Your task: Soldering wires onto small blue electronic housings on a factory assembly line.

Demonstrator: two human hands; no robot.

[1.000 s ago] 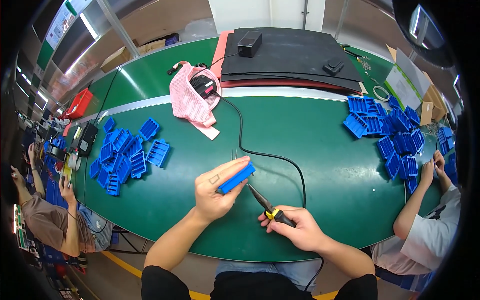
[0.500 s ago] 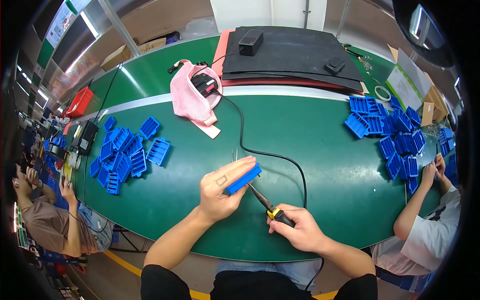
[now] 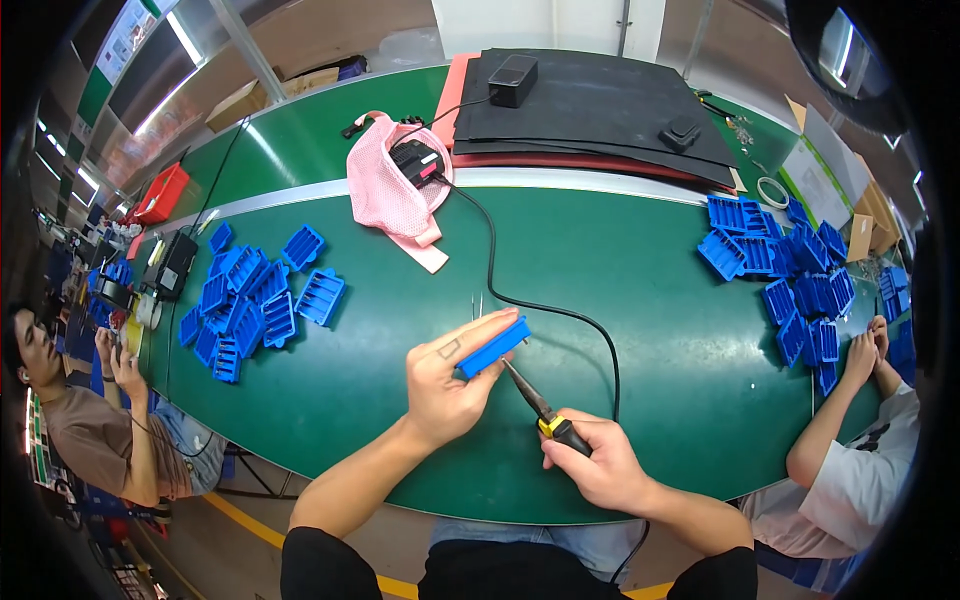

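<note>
Above the middle of the table, my left hand (image 3: 447,392) grips a blue plastic slotted tray (image 3: 495,347), tilted with its edge rising to the right. Two thin metal pins (image 3: 478,306) show just beyond my left fingers; what they join is hidden. My right hand (image 3: 603,462) is closed around long-nose pliers (image 3: 549,419) with black and yellow handles. Their narrow tip points up-left at the tray's lower side, close to my left fingertips; whether it touches the tray I cannot tell.
Blue tray piles lie on the left (image 3: 243,305) and right (image 3: 790,265). A black cable (image 3: 560,308) curves across the green table from a pink mesh bag (image 3: 385,205). Black sheets (image 3: 590,110) are stacked at the back. Co-workers sit at left (image 3: 105,430) and right (image 3: 850,470).
The view has shifted slightly, so things sit a little differently in the picture. Both hands keep their hold on the blue tray and the pliers, with the tip still near the tray.
</note>
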